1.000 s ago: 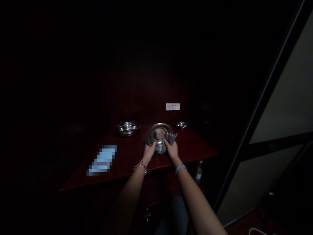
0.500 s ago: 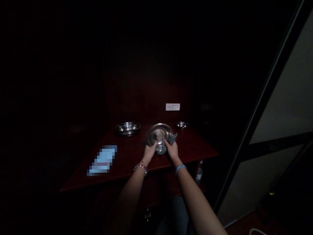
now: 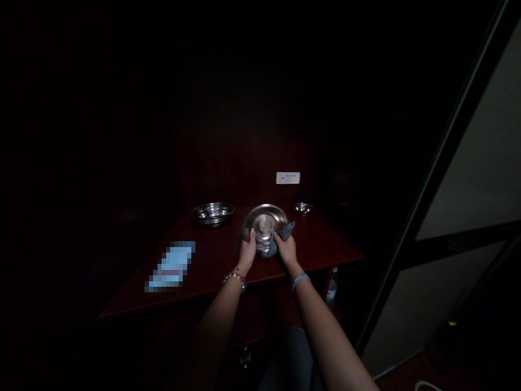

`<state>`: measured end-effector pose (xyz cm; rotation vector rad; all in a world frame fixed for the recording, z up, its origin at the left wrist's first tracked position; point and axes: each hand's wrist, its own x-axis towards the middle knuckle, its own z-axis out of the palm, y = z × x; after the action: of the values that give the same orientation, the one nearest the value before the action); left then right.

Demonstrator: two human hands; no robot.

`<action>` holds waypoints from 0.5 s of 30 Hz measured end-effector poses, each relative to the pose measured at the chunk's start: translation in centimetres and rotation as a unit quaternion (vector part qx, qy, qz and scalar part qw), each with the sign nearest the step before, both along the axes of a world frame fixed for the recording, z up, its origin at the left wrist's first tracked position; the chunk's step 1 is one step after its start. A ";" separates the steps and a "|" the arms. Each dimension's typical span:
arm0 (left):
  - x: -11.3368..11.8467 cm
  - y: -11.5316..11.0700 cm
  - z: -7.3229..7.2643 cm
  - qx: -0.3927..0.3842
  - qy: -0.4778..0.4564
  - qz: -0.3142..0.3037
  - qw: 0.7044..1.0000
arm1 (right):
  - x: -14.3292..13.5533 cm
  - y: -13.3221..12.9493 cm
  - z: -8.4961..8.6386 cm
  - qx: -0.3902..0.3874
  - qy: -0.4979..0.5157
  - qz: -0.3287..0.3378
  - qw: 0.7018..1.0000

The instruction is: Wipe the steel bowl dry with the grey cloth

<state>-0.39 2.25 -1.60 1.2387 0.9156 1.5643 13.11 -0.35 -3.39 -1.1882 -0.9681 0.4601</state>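
Note:
A round shiny metal plate (image 3: 265,221) is held up, tilted, above the dark red table (image 3: 220,252). My left hand (image 3: 247,251) grips its lower left rim, thumb on the face and the other fingers hidden behind. At the lower right rim, my right hand (image 3: 286,250) pinches a grey cloth (image 3: 272,247) against the plate. Part of the cloth sticks out past the plate's right edge.
Stacked metal dishes (image 3: 212,214) stand at the back left, a small metal bowl (image 3: 302,209) at the back right. A blurred light blue item (image 3: 173,267) lies front left. Below the tabletop is a bottle (image 3: 331,290). A white socket (image 3: 287,178) is on the wall.
My left thumb has shifted left and up on the plate, from its lower middle toward the left rim. The right hand and the cloth have hardly moved.

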 end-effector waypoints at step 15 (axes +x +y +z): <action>-0.1 -1.9 2.1 -0.106 0.012 -0.009 0.994 | 0.1 0.1 0.0 -0.016 -0.005 -0.009 1.000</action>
<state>-0.54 0.37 0.55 1.1143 1.0550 1.4009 13.23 -0.28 -3.43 -1.2292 -0.9615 0.4567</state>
